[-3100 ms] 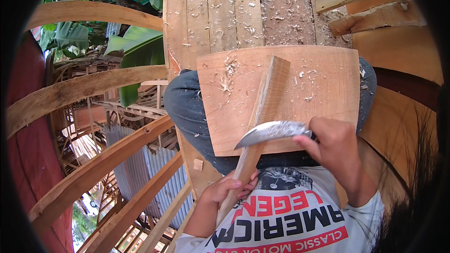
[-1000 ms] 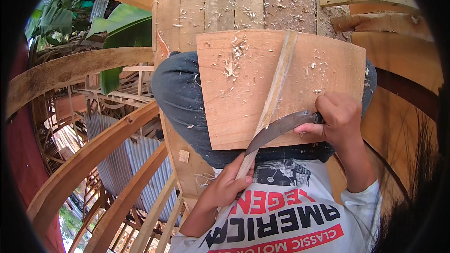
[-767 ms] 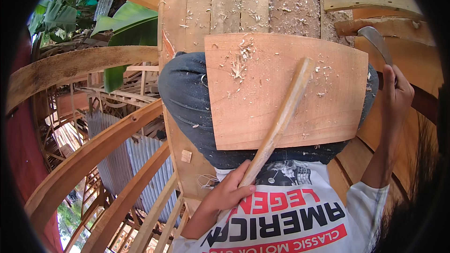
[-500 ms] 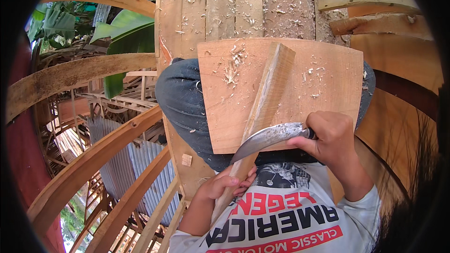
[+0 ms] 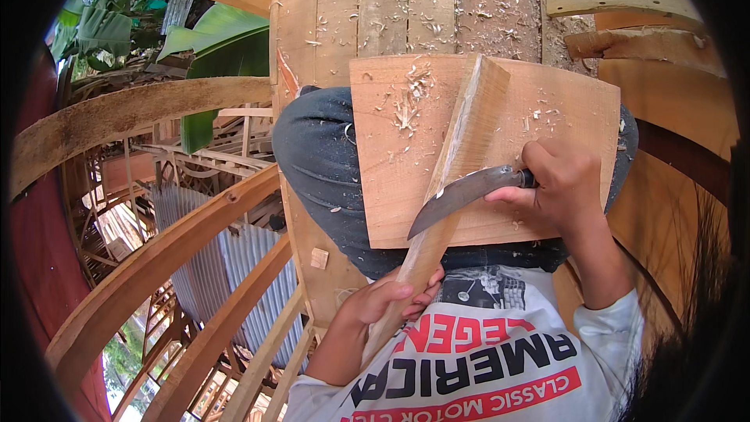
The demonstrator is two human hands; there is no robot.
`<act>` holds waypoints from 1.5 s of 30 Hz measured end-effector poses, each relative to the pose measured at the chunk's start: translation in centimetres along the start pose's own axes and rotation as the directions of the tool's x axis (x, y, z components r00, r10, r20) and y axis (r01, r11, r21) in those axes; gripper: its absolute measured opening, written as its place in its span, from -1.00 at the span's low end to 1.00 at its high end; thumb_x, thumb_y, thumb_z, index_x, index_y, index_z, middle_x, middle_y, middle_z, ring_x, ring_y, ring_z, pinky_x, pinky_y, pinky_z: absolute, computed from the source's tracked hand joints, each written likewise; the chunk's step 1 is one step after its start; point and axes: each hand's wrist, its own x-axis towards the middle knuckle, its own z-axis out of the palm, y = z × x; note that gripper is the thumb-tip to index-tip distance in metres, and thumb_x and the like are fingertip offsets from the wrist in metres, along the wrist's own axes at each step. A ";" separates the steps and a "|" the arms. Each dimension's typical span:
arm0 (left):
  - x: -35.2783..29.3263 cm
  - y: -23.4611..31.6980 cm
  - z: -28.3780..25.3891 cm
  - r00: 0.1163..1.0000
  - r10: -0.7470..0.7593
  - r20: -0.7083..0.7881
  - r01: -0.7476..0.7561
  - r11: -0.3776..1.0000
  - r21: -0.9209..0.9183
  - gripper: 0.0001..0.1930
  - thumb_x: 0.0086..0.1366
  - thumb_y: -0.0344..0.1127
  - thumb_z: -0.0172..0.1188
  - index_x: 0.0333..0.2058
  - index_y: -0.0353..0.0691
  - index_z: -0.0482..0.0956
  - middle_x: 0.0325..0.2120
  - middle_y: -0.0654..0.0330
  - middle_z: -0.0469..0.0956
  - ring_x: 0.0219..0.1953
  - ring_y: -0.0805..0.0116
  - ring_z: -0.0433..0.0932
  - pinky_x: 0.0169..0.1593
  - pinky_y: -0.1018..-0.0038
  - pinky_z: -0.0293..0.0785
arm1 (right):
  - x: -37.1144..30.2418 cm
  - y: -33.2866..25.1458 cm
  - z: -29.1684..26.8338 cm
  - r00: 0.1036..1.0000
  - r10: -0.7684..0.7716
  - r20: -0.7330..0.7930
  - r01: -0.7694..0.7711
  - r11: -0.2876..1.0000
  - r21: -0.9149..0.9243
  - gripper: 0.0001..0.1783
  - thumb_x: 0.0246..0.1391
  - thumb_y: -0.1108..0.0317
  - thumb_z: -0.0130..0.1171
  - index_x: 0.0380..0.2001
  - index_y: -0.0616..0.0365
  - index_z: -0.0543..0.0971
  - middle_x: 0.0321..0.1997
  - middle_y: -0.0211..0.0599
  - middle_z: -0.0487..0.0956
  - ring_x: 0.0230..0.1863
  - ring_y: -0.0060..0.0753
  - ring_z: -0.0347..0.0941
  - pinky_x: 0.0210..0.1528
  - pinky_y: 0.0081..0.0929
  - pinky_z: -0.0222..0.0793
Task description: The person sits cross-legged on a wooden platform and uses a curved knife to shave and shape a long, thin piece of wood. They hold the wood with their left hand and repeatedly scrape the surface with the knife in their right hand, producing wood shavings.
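A long wooden strip point(image 5: 469, 129) slants over a wide wooden board point(image 5: 558, 199) that lies across my lap. My left hand point(image 5: 384, 297) is closed around the strip's near end, against my shirt. In my right hand point(image 5: 564, 180) is the dark handle of a curved knife point(image 5: 461, 197). Its blade crosses the strip about midway, resting on or just over its left edge; I cannot tell if it is cutting in. Pale wood shavings point(image 5: 410, 98) lie on the board's left part, with fewer on its right.
Shavings are scattered over the plank floor point(image 5: 383, 4) ahead. Curved wooden ribs point(image 5: 148, 254) rise along my left, with corrugated metal sheets point(image 5: 258, 277) beyond them. More ribs point(image 5: 625, 0) stand at the far right. A small wood block point(image 5: 319, 258) lies near my left knee.
The knife has moved away from me along the strip, farther from my left hand. The whole view has shifted slightly, and my left hand keeps its hold.
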 end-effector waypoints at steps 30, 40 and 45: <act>-3.2 6.7 10.9 0.720 0.616 -0.319 0.256 0.191 0.948 -0.38 0.09 0.01 0.29 -0.09 -0.37 0.29 -0.34 -0.28 0.56 -0.22 -0.20 0.60 -0.16 0.14 0.49 | -5.6 1.8 -1.2 0.896 0.441 0.050 -0.321 0.566 0.760 -0.33 0.21 -0.18 0.07 -0.70 0.18 0.28 -0.76 -0.52 0.21 -0.72 -0.65 0.03 -0.68 -0.54 -0.10; 3.5 8.6 15.8 0.479 0.878 0.011 0.235 -0.140 0.962 -0.33 0.02 0.08 0.36 -0.10 -0.31 0.33 -0.35 -0.17 0.57 -0.30 -0.16 0.60 -0.22 0.10 0.52 | -1.9 -1.6 -4.6 0.928 0.349 0.133 -0.023 -0.299 0.954 -0.52 0.21 -0.06 0.14 -0.19 0.13 0.29 -0.73 -0.51 0.21 -0.77 -0.62 0.16 -0.75 -0.65 0.10; 5.5 7.9 17.7 0.519 0.855 0.001 0.140 -0.086 0.986 -0.32 0.04 -0.07 0.37 -0.01 -0.36 0.26 -0.22 -0.21 0.52 -0.20 -0.21 0.57 -0.16 0.09 0.51 | -0.1 -2.3 -5.2 0.895 0.372 0.246 -0.077 -0.415 0.906 -0.72 0.22 0.20 0.17 -0.22 0.08 0.32 -0.73 -0.56 0.17 -0.79 -0.64 0.14 -0.77 -0.64 0.09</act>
